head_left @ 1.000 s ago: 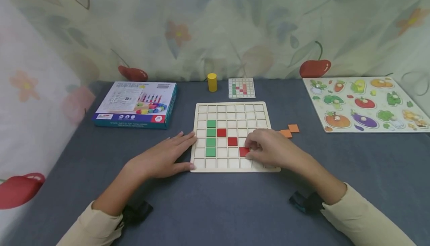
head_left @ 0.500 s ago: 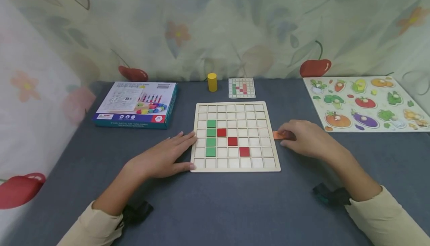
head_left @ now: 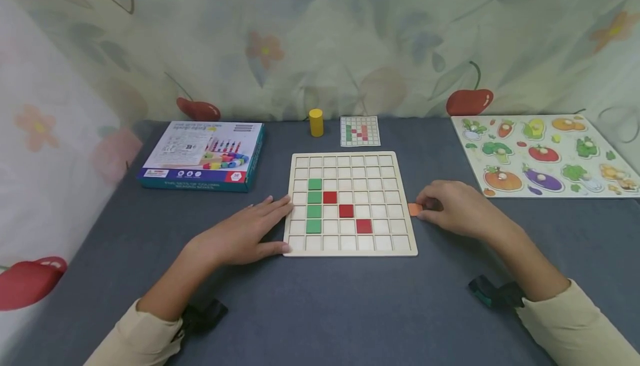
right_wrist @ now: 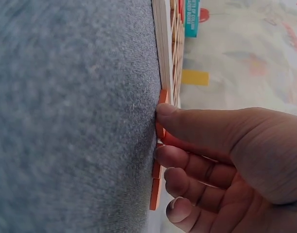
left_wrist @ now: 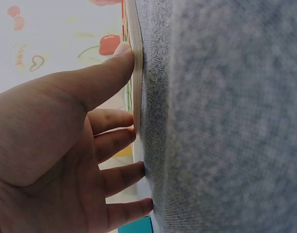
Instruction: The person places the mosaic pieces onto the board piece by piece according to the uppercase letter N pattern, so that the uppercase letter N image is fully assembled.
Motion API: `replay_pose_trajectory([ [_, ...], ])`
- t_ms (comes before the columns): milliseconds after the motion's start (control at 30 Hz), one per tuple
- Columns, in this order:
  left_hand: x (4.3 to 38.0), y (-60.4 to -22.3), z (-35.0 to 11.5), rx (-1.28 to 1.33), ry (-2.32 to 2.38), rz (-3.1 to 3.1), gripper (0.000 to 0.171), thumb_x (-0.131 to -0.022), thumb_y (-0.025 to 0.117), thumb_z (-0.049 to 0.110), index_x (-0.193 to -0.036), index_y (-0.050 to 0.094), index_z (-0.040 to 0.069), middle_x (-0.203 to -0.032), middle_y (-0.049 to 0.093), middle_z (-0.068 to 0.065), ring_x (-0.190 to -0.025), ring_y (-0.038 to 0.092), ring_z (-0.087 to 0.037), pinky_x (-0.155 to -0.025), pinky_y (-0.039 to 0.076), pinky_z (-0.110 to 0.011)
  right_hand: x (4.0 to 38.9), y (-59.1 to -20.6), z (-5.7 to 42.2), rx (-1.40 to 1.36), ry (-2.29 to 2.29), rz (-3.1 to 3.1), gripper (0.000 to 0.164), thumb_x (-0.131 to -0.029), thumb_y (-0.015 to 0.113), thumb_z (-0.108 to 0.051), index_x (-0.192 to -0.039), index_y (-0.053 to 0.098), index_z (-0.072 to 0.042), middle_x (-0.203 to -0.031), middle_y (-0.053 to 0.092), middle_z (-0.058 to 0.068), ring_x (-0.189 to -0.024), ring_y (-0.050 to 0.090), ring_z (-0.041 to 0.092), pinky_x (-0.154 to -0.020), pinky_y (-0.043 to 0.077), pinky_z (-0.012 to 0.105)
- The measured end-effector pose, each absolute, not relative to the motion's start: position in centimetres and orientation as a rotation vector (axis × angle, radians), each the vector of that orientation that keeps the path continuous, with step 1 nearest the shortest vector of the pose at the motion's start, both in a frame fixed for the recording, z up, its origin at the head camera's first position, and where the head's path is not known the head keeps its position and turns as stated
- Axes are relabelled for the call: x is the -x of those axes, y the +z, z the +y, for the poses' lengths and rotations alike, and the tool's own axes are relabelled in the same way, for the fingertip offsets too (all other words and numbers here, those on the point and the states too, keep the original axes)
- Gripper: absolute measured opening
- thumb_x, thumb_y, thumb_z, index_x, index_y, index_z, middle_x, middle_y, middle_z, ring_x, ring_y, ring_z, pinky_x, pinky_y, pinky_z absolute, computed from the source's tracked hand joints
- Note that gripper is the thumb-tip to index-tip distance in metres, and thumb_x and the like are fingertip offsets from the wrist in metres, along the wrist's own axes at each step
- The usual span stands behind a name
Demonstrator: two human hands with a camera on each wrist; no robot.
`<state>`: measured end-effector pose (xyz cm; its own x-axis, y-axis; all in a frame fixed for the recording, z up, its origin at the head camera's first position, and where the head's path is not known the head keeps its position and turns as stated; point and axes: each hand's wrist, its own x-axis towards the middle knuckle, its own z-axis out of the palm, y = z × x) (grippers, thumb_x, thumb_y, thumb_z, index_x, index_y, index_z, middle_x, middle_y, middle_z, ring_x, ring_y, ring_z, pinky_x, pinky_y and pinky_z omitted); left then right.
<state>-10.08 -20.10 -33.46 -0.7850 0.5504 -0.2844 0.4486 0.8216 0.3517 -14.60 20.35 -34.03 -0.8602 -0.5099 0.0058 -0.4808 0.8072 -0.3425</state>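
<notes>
A wooden grid board (head_left: 350, 253) lies on the cloth, with several green tiles (head_left: 314, 210) in one column and three red tiles (head_left: 346, 210) stepping diagonally down to the right. My left hand (head_left: 245, 232) rests at its left edge, fingers straight and spread, thumb against the rim in the left wrist view. Off the right edge, my right hand (head_left: 457, 209) pinches an orange tile (head_left: 414, 209) between thumb and fingers. In the right wrist view that tile is close against the board, and two more orange tiles (right_wrist: 155, 194) lie behind it along the fingertips.
A small pattern card (head_left: 360, 131) lies behind the board, and a yellow cylinder (head_left: 316, 123) stands beside it. On the left is a flat toy box (head_left: 202, 155); on the right, a vegetable puzzle board (head_left: 545, 155). A patterned curtain (head_left: 310, 38) hangs behind.
My right hand has left the lower right red tile, moved right off the board, and now holds an orange tile beside its edge. The left hand stays put.
</notes>
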Motion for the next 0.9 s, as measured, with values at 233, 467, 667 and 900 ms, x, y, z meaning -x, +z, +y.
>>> replay_pose_trajectory([
  [233,10.0,-33.4,-20.0,-0.744,0.375,2.627,0.087,-0.094,0.065,0.052,-0.160,0.025,0.011,-0.165,0.020,-0.005,-0.151,0.013,-0.034,-0.117,0.018,-0.058,14.6,-33.9,20.4,0.779,-0.514,2.926,0.015,-0.083,0.081,-0.012,-0.094,0.075,-0.006,-0.080,0.063,-0.003,-0.072,0.055,0.015,-0.067,0.049,0.039],
  [467,10.0,-33.3,-20.0,-0.739,0.370,2.632,0.087,-0.094,0.065,0.051,-0.160,0.026,0.011,-0.165,0.021,-0.005,-0.151,0.013,-0.035,-0.117,0.018,-0.059,14.5,-33.5,20.0,0.767,-0.576,2.921,0.014,-0.084,0.081,-0.015,-0.094,0.075,-0.008,-0.080,0.063,-0.003,-0.073,0.056,0.015,-0.067,0.050,0.038],
  [667,10.0,-33.4,-20.1,-0.748,0.366,2.636,0.087,-0.094,0.065,0.052,-0.160,0.026,0.011,-0.165,0.021,-0.005,-0.151,0.014,-0.035,-0.117,0.018,-0.058,14.5,-32.9,18.7,0.782,-0.595,2.886,0.015,-0.084,0.081,-0.018,-0.094,0.074,-0.010,-0.077,0.060,-0.006,-0.070,0.052,0.013,-0.064,0.045,0.034],
  [900,10.1,-33.5,-20.1,-0.745,0.368,2.633,0.087,-0.094,0.065,0.053,-0.160,0.026,0.012,-0.165,0.020,-0.004,-0.151,0.013,-0.034,-0.117,0.018,-0.058,14.9,-32.7,16.8,0.841,-0.627,2.845,0.014,-0.084,0.081,-0.016,-0.093,0.073,-0.009,-0.075,0.059,-0.006,-0.069,0.052,0.013,-0.063,0.044,0.033],
])
